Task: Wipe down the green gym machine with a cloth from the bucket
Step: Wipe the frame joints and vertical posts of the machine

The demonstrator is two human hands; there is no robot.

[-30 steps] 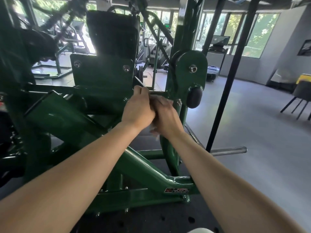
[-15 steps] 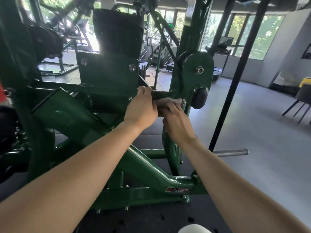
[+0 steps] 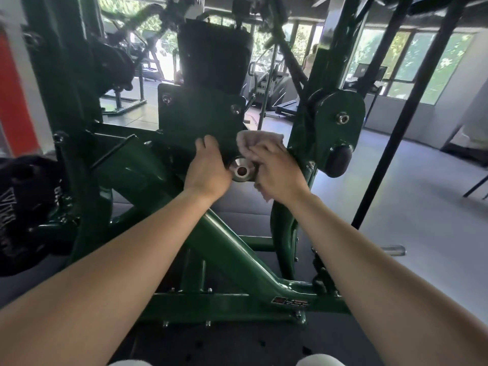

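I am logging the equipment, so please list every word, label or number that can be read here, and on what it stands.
Red and black sticker on the green gym machine: too small to read.
White letters on the black object at the left edge: sideways and blurred, unreadable.
No other text.

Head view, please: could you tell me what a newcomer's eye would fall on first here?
At the centre, the right hand grips a pale crumpled cloth against the dark green steel gym machine. Between it and the left hand, which holds the machine, gleams a shiny round metal bar end.
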